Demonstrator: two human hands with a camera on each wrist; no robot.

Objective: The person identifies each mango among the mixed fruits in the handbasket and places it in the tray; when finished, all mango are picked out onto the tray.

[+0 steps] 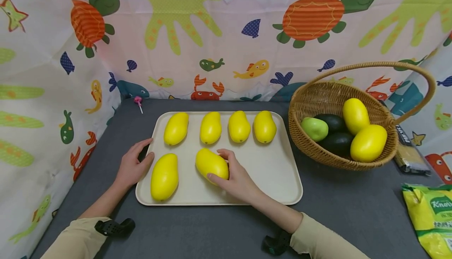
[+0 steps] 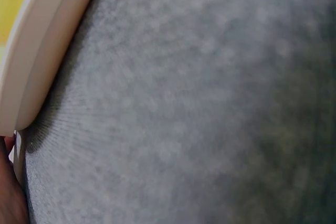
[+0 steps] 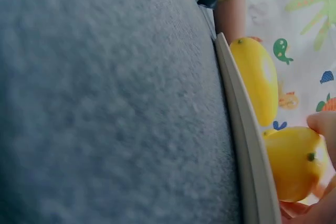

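In the head view my right hand grips a yellow mango at the front middle of a cream tray, thumb on the near side and fingers behind. The right wrist view shows that mango with its dark stem spot. My left hand rests at the tray's left edge, its thumb and forefinger touching the rim. Beside it on the tray lies another mango. Several more form a back row, from the left mango to the right mango.
A wicker basket stands right of the tray, holding two yellow fruits, dark green fruits and a light green fruit. Farther right lie a yellow Knorr bag and a clear packet. A pink lollipop lies at back left.
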